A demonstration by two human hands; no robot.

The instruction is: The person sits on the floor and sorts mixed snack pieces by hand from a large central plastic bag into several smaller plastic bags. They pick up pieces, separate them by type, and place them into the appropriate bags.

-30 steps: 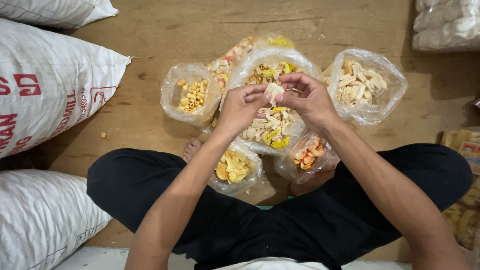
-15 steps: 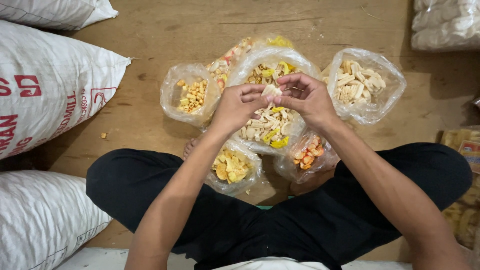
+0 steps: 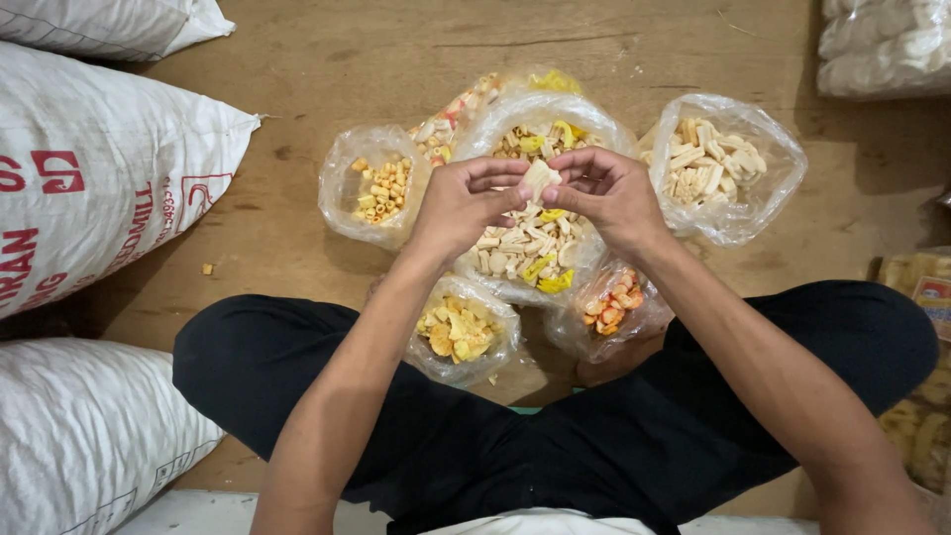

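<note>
Two black-trousered legs were folded across the bottom of the view, the person sitting cross-legged on the wooden floor with both forearms reaching forward. Just beyond the knees sat a small clear bag of yellow chips on the left and another of orange and red pieces on the right. Above them the left hand and the right hand met, fingertips nearly touching, over a big open bag of pale stick crackers mixed with yellow ones.

Between the two hands was a pale flat cracker, pinched from both sides: each grip was closed on it, the left thumb and forefinger on its left edge, the right fingertips on its right edge. It sat level between the hands, neither one clearly nearer, its long axis running roughly away from the body, though the fingers hid much of it. The big bag's mouth lay directly under the piece, so anything let go would have fallen into it, by my reading.

Farther out, a bag of small yellow tube snacks stood to the left, a bag of thick pale sticks to the right, and a bag of mixed coloured pieces behind the middle one. White woven sacks lay along the left side, and a packet of pale crackers rested at the far right corner
</note>
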